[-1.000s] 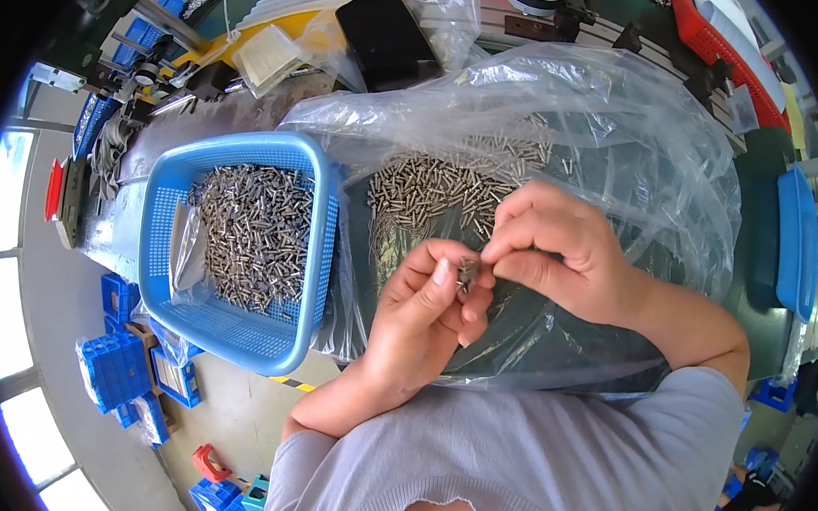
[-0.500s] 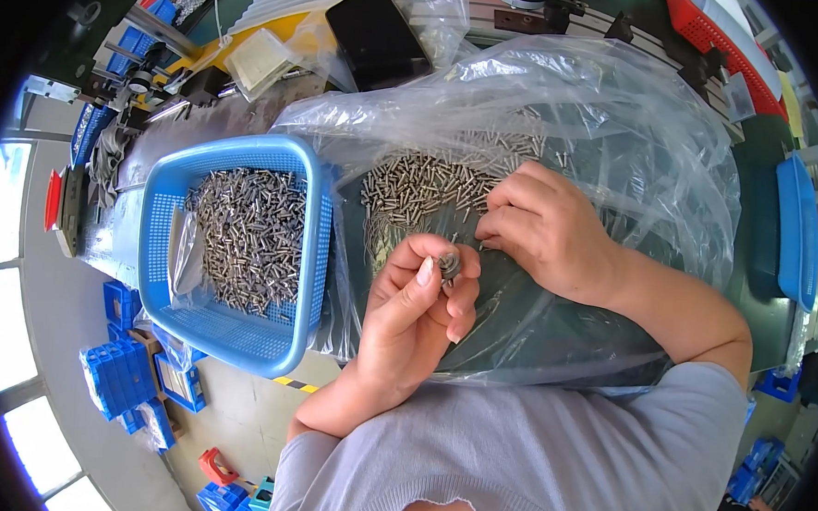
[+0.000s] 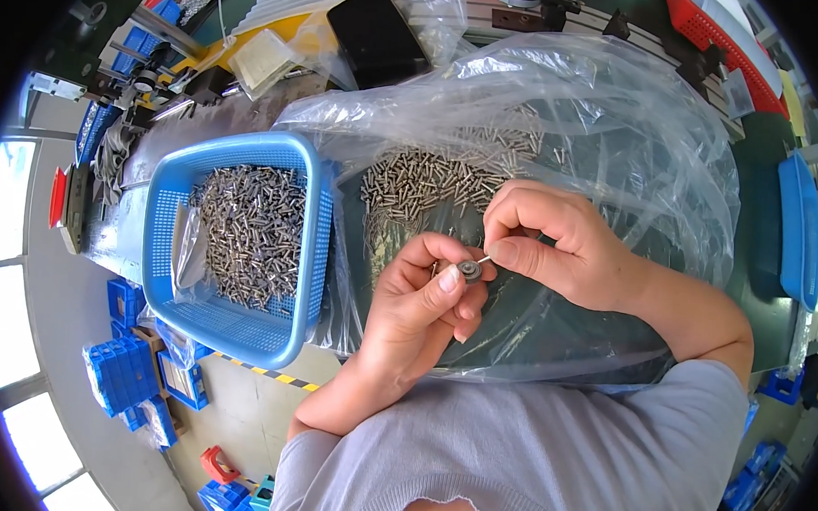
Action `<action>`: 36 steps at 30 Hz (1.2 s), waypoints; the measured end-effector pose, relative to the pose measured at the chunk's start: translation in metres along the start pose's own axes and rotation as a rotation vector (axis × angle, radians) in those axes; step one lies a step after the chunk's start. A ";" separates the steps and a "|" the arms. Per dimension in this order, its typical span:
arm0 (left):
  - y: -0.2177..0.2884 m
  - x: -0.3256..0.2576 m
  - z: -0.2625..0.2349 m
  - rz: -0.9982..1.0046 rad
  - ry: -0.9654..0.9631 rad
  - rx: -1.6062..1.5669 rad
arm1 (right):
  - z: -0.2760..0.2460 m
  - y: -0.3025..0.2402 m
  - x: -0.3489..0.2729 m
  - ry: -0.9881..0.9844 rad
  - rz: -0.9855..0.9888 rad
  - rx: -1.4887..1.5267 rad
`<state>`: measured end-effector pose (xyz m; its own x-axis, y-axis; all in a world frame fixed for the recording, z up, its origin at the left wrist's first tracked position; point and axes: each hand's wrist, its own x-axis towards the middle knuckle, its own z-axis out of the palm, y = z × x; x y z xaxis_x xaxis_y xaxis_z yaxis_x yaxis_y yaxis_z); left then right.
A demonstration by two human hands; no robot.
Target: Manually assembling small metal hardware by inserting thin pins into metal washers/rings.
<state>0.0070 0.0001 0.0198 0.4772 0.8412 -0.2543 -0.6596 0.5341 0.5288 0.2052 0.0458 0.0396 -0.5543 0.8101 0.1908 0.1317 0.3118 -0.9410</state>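
Note:
My left hand (image 3: 423,304) pinches a small round metal washer-like part (image 3: 469,271) between thumb and fingers. My right hand (image 3: 558,243) grips a thin metal pin (image 3: 484,258) whose tip touches that round part. Both hands hover over a clear plastic bag (image 3: 618,146) spread on the bench, with a heap of small metal pins (image 3: 422,184) lying on it just beyond my fingers. To the left stands a blue plastic basket (image 3: 307,250) with many more metal pins in it.
A black flat device (image 3: 376,35) and a clear small box (image 3: 262,55) lie at the far edge of the bench. Blue bins (image 3: 130,375) sit on the floor to the left. A blue tray (image 3: 799,230) lies at the right, a red tray (image 3: 716,40) beyond.
My right hand reached to the pin heap, then came back with a pin and brought it to the round part in my left hand.

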 end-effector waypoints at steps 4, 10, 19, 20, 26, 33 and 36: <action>0.001 0.000 0.001 -0.023 -0.009 0.026 | 0.000 -0.006 -0.001 -0.022 0.120 0.142; 0.000 0.001 0.001 -0.039 -0.016 0.060 | 0.000 -0.006 -0.002 -0.043 0.052 0.050; 0.000 0.001 0.001 -0.055 -0.025 0.036 | 0.004 0.001 -0.003 -0.040 -0.031 0.017; 0.000 0.001 0.000 -0.057 -0.023 0.036 | 0.005 0.001 -0.002 -0.040 -0.031 0.016; 0.001 0.000 -0.002 -0.082 -0.036 0.040 | 0.011 0.005 0.002 0.000 -0.117 0.017; 0.000 -0.001 0.001 -0.111 -0.033 0.033 | 0.007 0.001 0.001 0.045 -0.240 -0.136; -0.002 -0.001 -0.002 -0.054 0.000 0.027 | 0.005 0.003 0.002 0.058 -0.247 -0.150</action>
<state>0.0067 -0.0011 0.0177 0.5118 0.8110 -0.2833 -0.6169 0.5765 0.5358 0.2003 0.0457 0.0361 -0.5377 0.7259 0.4288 0.1205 0.5696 -0.8131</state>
